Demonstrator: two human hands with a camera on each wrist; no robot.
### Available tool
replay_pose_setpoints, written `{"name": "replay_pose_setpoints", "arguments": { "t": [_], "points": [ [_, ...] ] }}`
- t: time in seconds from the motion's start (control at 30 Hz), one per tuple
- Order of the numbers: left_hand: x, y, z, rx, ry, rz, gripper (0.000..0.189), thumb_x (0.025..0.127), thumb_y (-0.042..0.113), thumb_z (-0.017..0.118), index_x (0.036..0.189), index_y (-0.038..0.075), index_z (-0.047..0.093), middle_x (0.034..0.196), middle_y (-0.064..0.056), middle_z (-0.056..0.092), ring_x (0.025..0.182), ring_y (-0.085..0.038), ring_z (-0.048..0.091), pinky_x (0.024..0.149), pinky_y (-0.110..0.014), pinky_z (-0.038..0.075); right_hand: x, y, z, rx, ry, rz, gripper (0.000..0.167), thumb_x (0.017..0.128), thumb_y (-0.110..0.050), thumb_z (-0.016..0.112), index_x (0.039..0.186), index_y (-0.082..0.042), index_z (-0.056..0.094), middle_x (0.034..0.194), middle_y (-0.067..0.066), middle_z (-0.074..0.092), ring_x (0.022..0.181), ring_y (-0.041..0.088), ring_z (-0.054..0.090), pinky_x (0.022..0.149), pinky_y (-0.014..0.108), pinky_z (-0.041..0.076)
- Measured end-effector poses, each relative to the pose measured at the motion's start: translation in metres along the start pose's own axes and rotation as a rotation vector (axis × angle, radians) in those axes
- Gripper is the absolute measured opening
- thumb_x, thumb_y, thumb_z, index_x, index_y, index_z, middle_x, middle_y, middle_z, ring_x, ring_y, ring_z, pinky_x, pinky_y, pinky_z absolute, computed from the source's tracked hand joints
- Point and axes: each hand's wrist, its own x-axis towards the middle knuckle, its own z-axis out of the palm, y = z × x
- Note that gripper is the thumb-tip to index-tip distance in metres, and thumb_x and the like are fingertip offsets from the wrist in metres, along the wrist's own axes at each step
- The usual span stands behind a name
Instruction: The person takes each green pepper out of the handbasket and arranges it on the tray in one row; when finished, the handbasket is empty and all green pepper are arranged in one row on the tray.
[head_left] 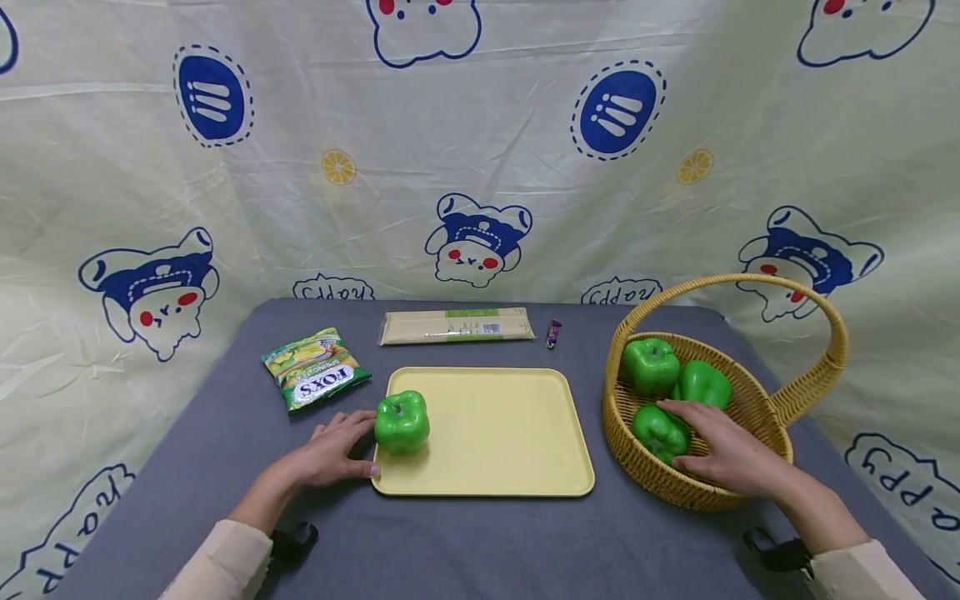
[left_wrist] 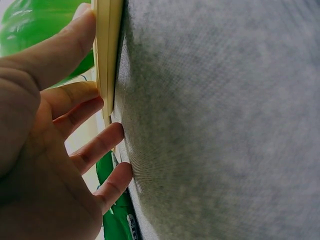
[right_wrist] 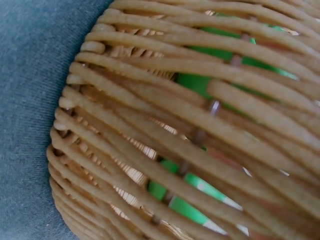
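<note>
A green bell pepper (head_left: 402,423) stands at the left end of a pale yellow rectangular tray (head_left: 502,433). My left hand (head_left: 333,450) touches the tray's left edge, its fingers spread and fairly straight beside that pepper. The left wrist view has the thumb and fingertips against the tray's rim (left_wrist: 105,55). Inside a wicker basket (head_left: 637,475) on the right, my right hand (head_left: 723,454) holds a green bell pepper (head_left: 657,429) between fingers and thumb. Two more peppers lie behind it. In the right wrist view the basket's weave (right_wrist: 150,115) hides most of that hand.
A green and yellow FOX'S candy bag (head_left: 315,368) lies at the back left. Behind the tray are a long packet (head_left: 457,326) with a green label and a small purple-wrapped sweet (head_left: 553,334). The basket's tall handle (head_left: 817,379) arches above its right side.
</note>
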Motion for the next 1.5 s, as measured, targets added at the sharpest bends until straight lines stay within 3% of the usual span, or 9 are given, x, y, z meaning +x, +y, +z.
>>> {"name": "replay_pose_setpoints", "arguments": {
  "t": [0.43,0.7,1.03,1.5],
  "points": [
    [-0.0016,0.0018,-0.0019,-0.001,0.008,0.006,0.077,0.077,0.043,0.073,0.139,0.006,0.045,0.143,-0.011,0.042,0.129,-0.035,0.035,0.095,-0.061,0.026,0.0042,-0.0014,-0.0011,-0.012,0.018,0.041,0.074,0.081,-0.046,0.07,0.14,-0.012,0.042,0.132,0.019,0.051,0.118,0.038,0.046,0.087,0.055,0.041],
    [0.0,0.0003,-0.001,0.0,0.01,-0.002,0.076,0.078,0.042,0.073,0.139,0.007,0.044,0.144,-0.011,0.042,0.13,-0.034,0.034,0.095,-0.059,0.026,0.0058,-0.0023,-0.0003,-0.068,0.054,0.022,0.072,0.08,-0.049,0.069,0.141,-0.023,0.042,0.124,0.016,0.055,0.105,0.031,0.049,0.081,0.05,0.042],
    [-0.0005,0.0,-0.0001,0.0,0.007,0.0,0.077,0.078,0.043,0.073,0.139,0.007,0.044,0.143,-0.011,0.042,0.129,-0.034,0.034,0.096,-0.06,0.026,0.0072,-0.0025,0.0007,-0.042,0.054,0.079,0.075,0.08,-0.052,0.069,0.134,-0.006,0.046,0.131,0.024,0.05,0.118,0.043,0.047,0.088,0.059,0.041],
    [-0.0009,0.0007,-0.0014,0.007,0.004,0.009,0.077,0.078,0.044,0.073,0.139,0.006,0.044,0.144,-0.011,0.042,0.128,-0.034,0.036,0.093,-0.058,0.027,0.003,-0.0058,-0.004,-0.03,0.063,0.129,0.081,0.079,-0.057,0.066,0.138,-0.006,0.042,0.134,0.026,0.047,0.118,0.046,0.047,0.086,0.06,0.042]
  ]
}}
